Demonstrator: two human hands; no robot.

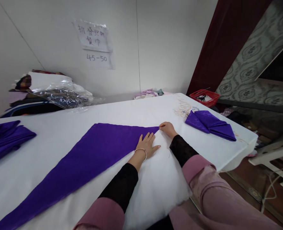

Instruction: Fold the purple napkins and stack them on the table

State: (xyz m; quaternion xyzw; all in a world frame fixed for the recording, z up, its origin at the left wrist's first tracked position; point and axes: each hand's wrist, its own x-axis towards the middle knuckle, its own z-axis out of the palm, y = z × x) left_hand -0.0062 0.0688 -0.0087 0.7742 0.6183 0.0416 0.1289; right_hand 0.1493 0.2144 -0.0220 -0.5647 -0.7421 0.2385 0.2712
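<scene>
A large purple cloth napkin [91, 156] lies folded into a long triangle across the white-covered table, one point running off toward the lower left. Flat on its right part rests my left hand [148, 146], fingers spread and a bracelet on the wrist. My right hand [168, 128] pinches the narrow right tip of the napkin between thumb and fingers. To the right of that hand sits a folded purple napkin [210, 124]. More folded purple napkins [7, 139] lie at the left edge of the view.
A heap of clothes and clear plastic [57, 92] stands at the back left against the wall. A red basket [204, 97] is by the far right corner of the white tablecloth [141, 110]. At the right, a white plastic stool [275, 156] stands on the floor.
</scene>
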